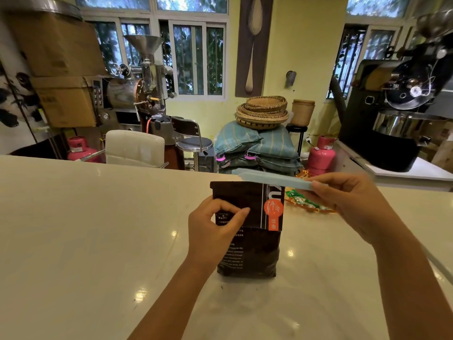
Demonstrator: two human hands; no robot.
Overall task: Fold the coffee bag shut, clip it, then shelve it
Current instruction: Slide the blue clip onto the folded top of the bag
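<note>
Coffee bag (247, 224) folded, clip (274, 180) above.

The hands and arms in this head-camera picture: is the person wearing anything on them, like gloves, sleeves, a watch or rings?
Nothing is worn that the picture shows. The left hand and right hand are bare, with no gloves, and no rings show on the fingers in view. Both forearms are uncovered down to the bottom edge of the frame, with no sleeve cuff, watch or bracelet in sight. The fingernails look short and unpainted.
</note>
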